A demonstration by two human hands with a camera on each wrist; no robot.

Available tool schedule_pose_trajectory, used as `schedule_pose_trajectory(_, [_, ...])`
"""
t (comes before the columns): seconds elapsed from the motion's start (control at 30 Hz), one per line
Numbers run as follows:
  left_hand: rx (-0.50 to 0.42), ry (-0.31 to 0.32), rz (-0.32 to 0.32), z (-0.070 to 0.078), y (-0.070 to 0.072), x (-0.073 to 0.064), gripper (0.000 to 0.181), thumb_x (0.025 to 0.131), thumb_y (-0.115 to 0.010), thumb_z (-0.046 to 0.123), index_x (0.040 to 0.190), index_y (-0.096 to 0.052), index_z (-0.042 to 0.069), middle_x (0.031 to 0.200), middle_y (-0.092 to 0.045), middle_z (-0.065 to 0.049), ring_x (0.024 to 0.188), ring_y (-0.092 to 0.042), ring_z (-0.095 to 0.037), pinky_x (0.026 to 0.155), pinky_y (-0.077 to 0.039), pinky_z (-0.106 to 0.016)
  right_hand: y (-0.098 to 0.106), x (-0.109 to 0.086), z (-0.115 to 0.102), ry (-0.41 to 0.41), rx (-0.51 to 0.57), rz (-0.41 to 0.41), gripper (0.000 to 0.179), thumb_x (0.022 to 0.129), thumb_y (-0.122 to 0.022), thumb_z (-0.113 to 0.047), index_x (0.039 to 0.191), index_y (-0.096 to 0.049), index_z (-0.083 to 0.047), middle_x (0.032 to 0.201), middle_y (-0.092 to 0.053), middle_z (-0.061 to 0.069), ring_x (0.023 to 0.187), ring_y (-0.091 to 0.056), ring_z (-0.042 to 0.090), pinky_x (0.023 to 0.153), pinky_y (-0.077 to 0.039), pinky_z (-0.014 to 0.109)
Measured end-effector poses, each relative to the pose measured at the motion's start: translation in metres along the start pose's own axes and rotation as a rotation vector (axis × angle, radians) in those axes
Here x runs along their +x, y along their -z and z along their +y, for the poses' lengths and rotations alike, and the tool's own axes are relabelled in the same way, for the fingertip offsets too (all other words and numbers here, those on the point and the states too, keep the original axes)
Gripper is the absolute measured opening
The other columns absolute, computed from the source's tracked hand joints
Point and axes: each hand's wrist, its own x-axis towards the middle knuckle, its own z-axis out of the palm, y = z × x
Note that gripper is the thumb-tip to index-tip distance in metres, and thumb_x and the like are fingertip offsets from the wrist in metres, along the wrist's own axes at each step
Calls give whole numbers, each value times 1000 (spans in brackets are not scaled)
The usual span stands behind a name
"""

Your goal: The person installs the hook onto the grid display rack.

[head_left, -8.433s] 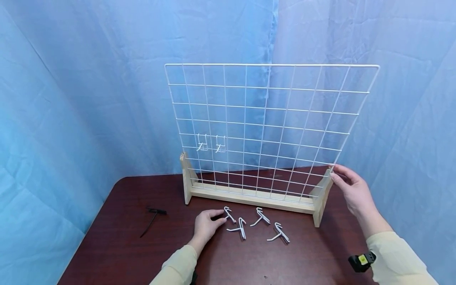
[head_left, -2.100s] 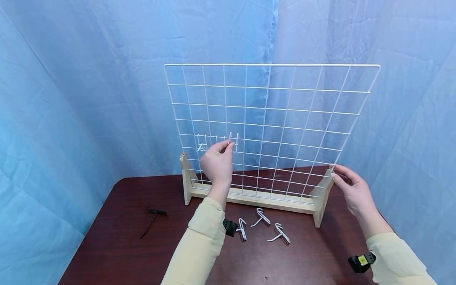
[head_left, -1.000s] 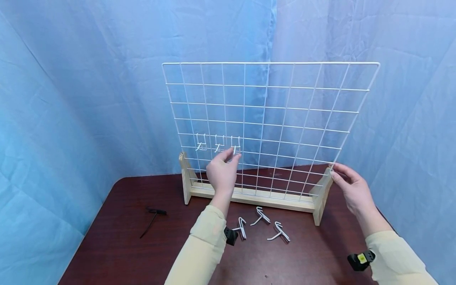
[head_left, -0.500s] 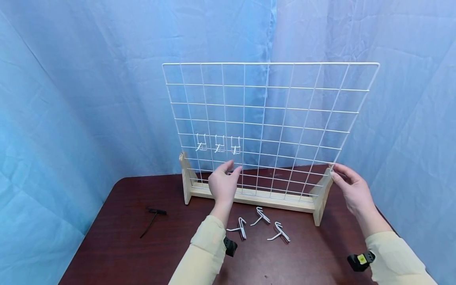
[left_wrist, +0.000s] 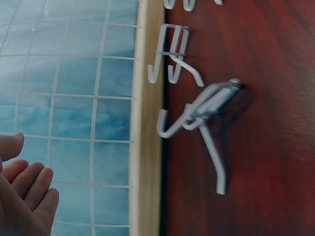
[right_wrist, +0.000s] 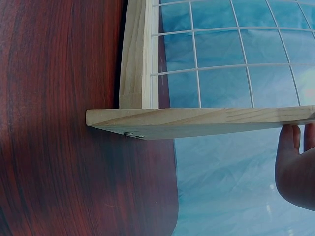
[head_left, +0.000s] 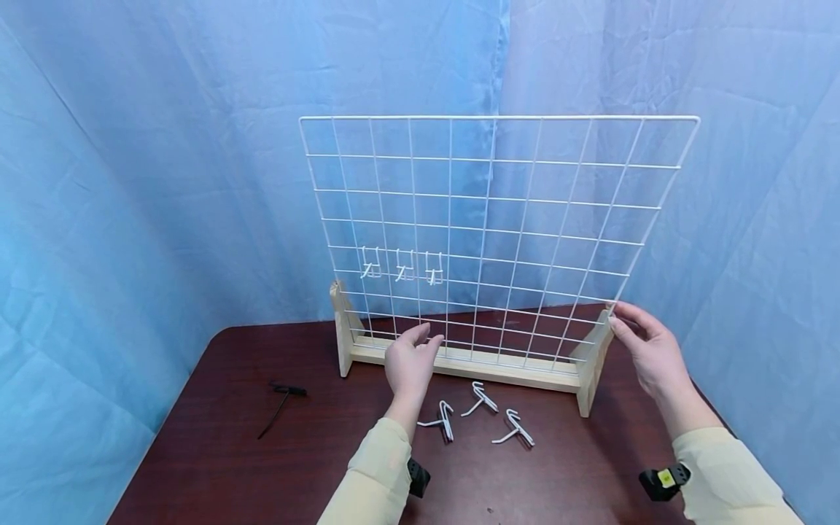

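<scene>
A white wire grid panel (head_left: 518,211) stands upright in a wooden stand (head_left: 466,364). Three white wire hooks hang in a row on its left part; the rightmost is this hook (head_left: 434,270). Below them my left hand (head_left: 410,364) is in front of the grid's lower part, thumb and fingers apart, holding nothing. Three more white hooks lie on the table in front of the stand, among them a near hook (left_wrist: 211,108) large in the left wrist view. My right hand (head_left: 650,350) pinches the top of the stand's right side support (right_wrist: 206,118) at the grid's edge.
A black T-shaped tool (head_left: 282,408) with a thin shaft lies on the dark red-brown table (head_left: 216,437) to the left. Blue curtains (head_left: 164,182) hang close behind the table and at both sides.
My left hand picked up a hook from the table, hung it on the grid as the third in the row, let go and has moved down. The right hand has stayed in place.
</scene>
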Motion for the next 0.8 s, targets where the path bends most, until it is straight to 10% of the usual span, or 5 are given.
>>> schedule_pose_trajectory(0.8, [65, 51, -95, -55, 0, -30, 27, 83, -80, 16, 108, -77, 7, 97, -75, -5, 92, -71, -21, 82, -54, -39, -1, -1, -2, 14, 3, -6, 34, 95, -57, 10, 118, -73, -9, 104, -71, -11, 98, -60, 1, 82, -47, 9])
